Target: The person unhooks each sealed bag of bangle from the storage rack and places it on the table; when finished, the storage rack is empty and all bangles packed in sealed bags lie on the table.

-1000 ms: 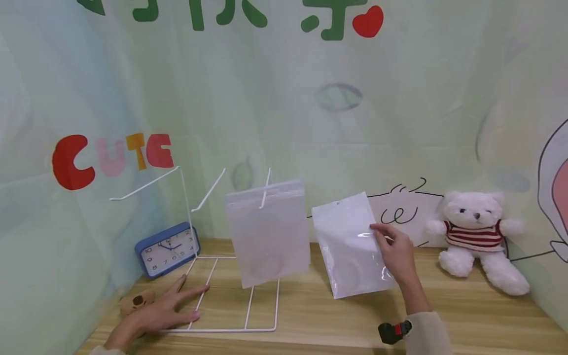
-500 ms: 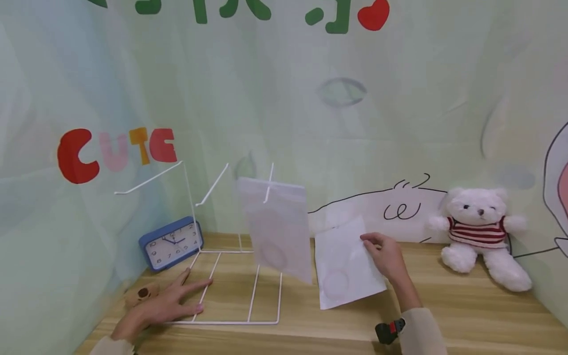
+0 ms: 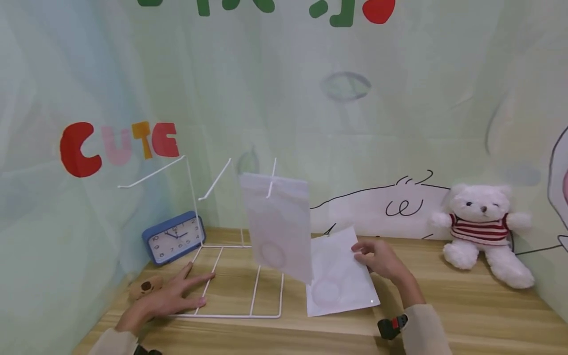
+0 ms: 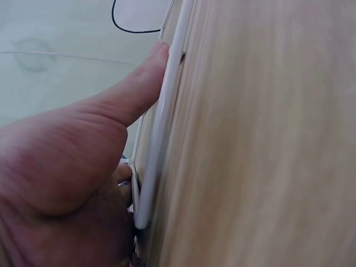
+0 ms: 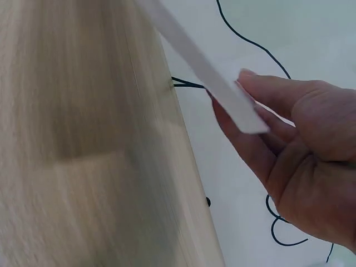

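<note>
The right hand [image 3: 380, 259] pinches the right edge of a white packet [image 3: 339, 278] between thumb and fingers. This packet is to the right of a white wire rack [image 3: 235, 316], tilted, its upper edge leaning to the far side; whether its lower edge meets the wooden table [image 3: 337, 337] cannot be told. The left hand [image 3: 170, 295] lies with fingers spread over the left part of the rack's base, the thumb touching a wire.

A second packet [image 3: 279, 227] hangs from the rack's right hook [image 3: 269, 191], turned at an angle. In the head view it overlaps the held packet's left edge; contact between them cannot be determined.

A blue clock [image 3: 175, 238] stands at the far left, and a small brown object [image 3: 146, 286] lies beside the left hand, partly hidden. A white teddy bear [image 3: 481, 229] in a striped top sits at the far right.
</note>
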Available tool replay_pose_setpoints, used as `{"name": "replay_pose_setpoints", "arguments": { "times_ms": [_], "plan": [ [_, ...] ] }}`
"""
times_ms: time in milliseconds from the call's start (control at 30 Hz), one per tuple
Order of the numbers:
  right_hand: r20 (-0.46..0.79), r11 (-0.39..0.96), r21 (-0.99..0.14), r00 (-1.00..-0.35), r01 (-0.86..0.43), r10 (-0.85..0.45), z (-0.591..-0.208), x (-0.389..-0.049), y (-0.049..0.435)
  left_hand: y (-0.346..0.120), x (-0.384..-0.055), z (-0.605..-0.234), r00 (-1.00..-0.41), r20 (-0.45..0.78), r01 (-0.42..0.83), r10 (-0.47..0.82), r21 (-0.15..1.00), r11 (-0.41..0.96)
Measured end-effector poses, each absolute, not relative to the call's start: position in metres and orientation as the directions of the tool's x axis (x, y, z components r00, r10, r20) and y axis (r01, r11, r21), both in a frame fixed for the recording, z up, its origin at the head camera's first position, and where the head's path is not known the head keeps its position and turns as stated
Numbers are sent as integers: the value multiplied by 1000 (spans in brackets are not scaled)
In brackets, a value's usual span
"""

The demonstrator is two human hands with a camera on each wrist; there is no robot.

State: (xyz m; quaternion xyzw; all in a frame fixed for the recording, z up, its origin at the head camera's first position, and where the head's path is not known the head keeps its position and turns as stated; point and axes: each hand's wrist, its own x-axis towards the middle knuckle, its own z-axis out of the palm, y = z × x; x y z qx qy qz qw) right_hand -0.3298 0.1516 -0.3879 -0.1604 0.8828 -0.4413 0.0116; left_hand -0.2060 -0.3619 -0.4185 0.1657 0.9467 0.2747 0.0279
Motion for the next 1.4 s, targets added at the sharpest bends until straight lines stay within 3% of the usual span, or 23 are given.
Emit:
{"name": "replay_pose_setpoints", "arguments": {
  "times_ms": [133, 300, 433, 967, 1400],
  "plan": [
    [39, 551, -784, -908, -287, -418, -390, -329, 157, -362, -207, -417, -943, 38, 301, 331, 523, 798],
    [-66, 519, -788, -793, -331, -606, -392, -330, 167, -360, -208, -415, -942, 22, 293, 334, 531, 795],
    [-115, 515, -789, -743, -335, -659, -393, -331, 169, -359, -208, -415, -942, 14, 289, 334, 537, 792],
    [-218, 614, -743, -771, -267, -599, -385, -322, 173, -362, -211, -421, -937, 32, 313, 348, 520, 795],
    [13, 535, -716, -775, -449, -632, -358, -323, 170, -362, -209, -420, -937, 40, 318, 348, 515, 796]
  ]
}}
